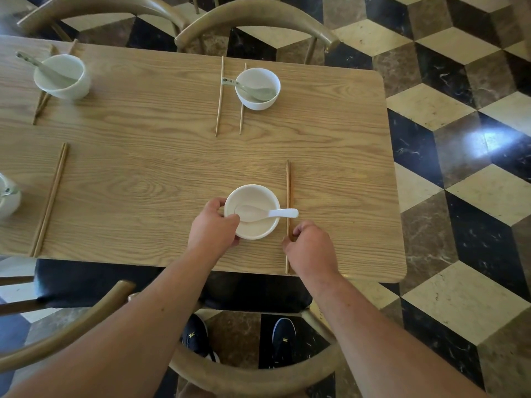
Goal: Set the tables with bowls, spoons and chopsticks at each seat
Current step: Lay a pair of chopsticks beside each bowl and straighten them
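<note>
On the wooden table (161,173) a white bowl (255,228) stands near the front edge with a white spoon (267,213) lying in it, handle to the right. My left hand (214,225) grips the bowl's left rim. Just right of the bowl lies a pair of wooden chopsticks (288,191), and my right hand (311,248) pinches their near end. Across the table sits another bowl with a spoon (257,88), its chopsticks (220,96) spread apart to its left. A third bowl with a spoon (61,76) stands at the far left.
At the left edge a fourth bowl (7,198) is partly cut off, with chopsticks (51,199) beside it. Wooden chairs (255,15) stand at the far side. A chair with a black seat (86,282) is tucked under the near edge. The tiled floor (459,139) lies to the right.
</note>
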A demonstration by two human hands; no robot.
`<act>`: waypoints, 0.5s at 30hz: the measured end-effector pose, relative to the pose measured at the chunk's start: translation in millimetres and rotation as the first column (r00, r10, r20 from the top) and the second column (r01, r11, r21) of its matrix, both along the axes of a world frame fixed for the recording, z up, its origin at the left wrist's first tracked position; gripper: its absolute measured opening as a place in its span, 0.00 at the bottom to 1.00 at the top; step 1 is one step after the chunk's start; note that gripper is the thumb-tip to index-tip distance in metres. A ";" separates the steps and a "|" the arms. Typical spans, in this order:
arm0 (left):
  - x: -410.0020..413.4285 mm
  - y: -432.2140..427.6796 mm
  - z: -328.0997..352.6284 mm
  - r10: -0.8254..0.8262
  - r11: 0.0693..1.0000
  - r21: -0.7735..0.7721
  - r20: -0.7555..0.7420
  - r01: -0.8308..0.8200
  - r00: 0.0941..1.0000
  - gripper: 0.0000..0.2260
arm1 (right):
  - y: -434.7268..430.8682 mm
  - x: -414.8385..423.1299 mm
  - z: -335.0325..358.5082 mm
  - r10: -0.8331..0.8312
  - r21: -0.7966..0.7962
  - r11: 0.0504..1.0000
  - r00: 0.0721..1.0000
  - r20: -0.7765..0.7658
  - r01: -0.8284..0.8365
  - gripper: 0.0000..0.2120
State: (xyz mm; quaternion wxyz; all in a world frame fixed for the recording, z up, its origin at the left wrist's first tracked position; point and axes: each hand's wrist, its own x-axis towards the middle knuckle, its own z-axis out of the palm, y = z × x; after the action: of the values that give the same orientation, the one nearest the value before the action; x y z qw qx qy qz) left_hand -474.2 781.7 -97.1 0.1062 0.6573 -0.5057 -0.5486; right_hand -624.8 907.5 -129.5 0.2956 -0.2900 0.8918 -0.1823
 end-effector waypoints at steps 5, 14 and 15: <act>1.1 1.2 -1.0 0.009 1.000 0.000 -0.009 -0.009 1.000 0.18 | -0.6 -0.2 -0.3 -0.006 0.004 1.000 1.000 0.001 0.006 0.08; 5.2 9.5 6.1 0.018 1.000 0.016 -0.052 -0.018 0.998 0.17 | -0.3 0.4 6.1 -0.009 0.018 1.000 1.000 0.012 0.009 0.09; 6.4 11.5 8.4 0.011 1.000 0.014 -0.050 -0.011 0.999 0.18 | 0.6 0.8 9.1 -0.005 0.020 1.000 1.000 0.022 0.005 0.10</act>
State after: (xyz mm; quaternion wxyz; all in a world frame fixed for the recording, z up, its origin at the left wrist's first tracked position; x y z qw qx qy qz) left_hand -467.8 793.2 -88.7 0.1173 0.6468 -0.4955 -0.5677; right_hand -624.0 908.2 -120.5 0.3077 -0.2828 0.8910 -0.1773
